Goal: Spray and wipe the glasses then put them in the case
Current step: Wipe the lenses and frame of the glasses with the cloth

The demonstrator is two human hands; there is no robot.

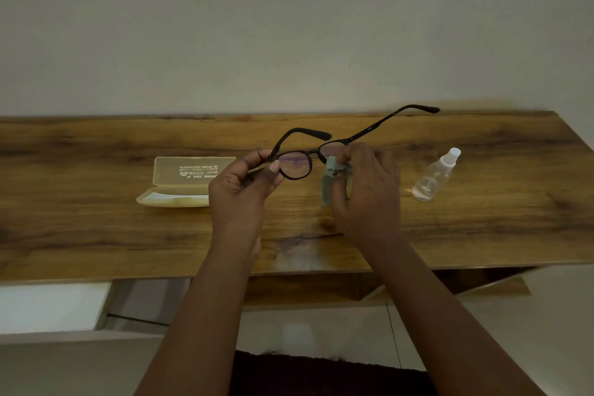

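L hand (241, 185), R hand (364, 190) (w/ cloth (331, 177)): glasses (297, 164), temples away.

Wooden tabletop (96, 228) spanning mid-frame, dark grain streaks, dull glare patch near front edge. Plain off-white wall (289, 26) filling upper half. Pale tiled floor (321, 331) below, white panel (48, 305) lower left. Dim light.

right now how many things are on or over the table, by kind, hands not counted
glasses: 1, held over the table by the left hand
cleaning cloth: 1, pinched on a lens by the right hand
case: 1, open
spray bottle: 1, upright
total: 4
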